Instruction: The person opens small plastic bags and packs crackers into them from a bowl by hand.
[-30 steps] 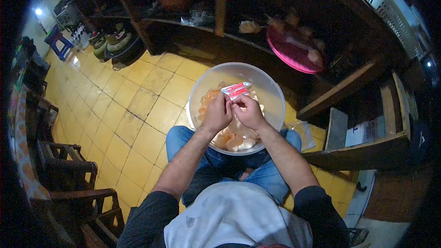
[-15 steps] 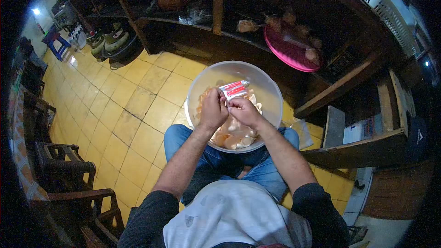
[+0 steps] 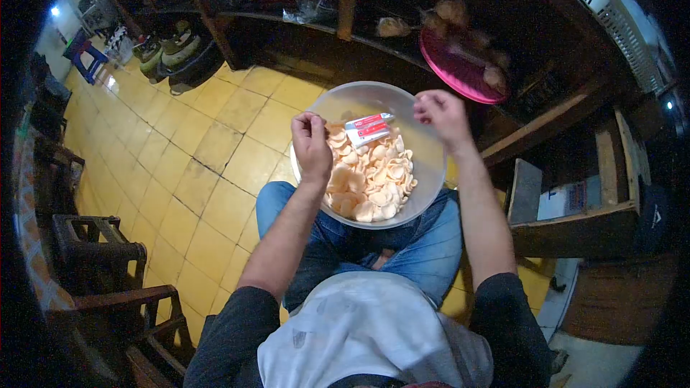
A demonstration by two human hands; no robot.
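Packet (image 3: 369, 129) in red and white lies on the pale crackers (image 3: 379, 181) inside the translucent tub (image 3: 431, 165) at my lap; its label reads "HD", the smaller print too fine to make out. My left hand (image 3: 311, 145) is at the tub's left rim, fingers curled in; my right hand (image 3: 443, 115), blurred, curls near the far right rim. I cannot tell whether either pinches anything. Beyond sits a pink basket (image 3: 466, 83).

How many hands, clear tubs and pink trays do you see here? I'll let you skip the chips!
Hands: 2 (left hand, right hand)
Clear tub: 1
Pink tray: 1
Total: 4
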